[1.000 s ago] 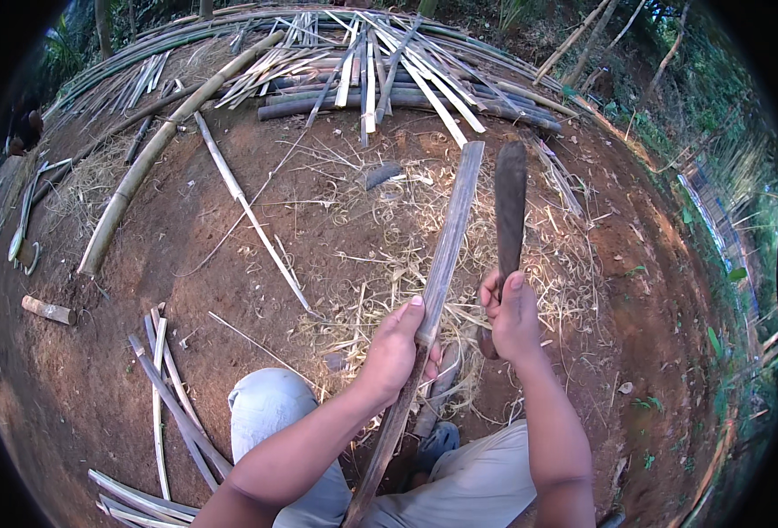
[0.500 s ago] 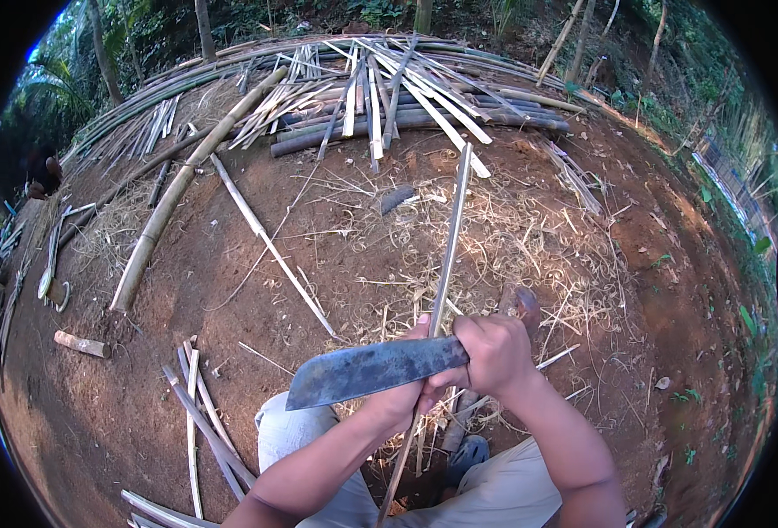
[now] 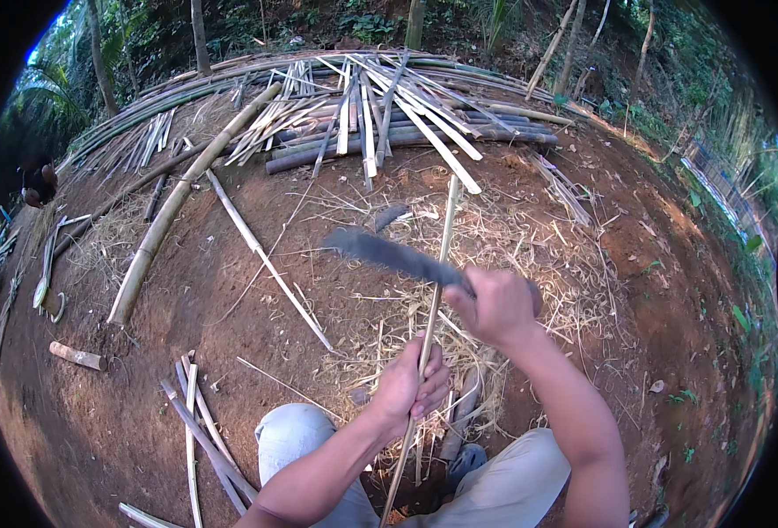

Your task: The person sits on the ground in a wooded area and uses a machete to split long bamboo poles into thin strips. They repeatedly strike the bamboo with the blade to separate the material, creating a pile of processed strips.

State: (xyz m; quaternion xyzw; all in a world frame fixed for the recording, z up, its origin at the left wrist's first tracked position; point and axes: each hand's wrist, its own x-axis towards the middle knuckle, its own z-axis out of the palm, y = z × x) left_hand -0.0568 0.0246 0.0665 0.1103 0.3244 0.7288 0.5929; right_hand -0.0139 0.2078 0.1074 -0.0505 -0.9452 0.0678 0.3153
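A long, thin bamboo strip (image 3: 447,231) slants up and away from between my knees. My left hand (image 3: 409,383) is closed around its lower part. Higher up, my right hand (image 3: 499,310) grips the handle of a machete (image 3: 380,253), whose broad dark blade points left and is slightly blurred. The blade crosses the strip above my left hand; whether its edge touches the strip I cannot tell. The butt of the handle shows just past my right fist.
Curled shavings (image 3: 521,238) litter the reddish soil ahead. Beyond lies a heap of split bamboo strips (image 3: 367,123) on dark poles. A thick bamboo pole (image 3: 169,207) stretches along the left, near a short cut piece (image 3: 77,356). More strips (image 3: 192,431) lie beside my left knee.
My right hand has lifted the machete up along the strip, away from my left hand, and the blade now tilts upward to the left. The strip's top end has dropped lower in view.
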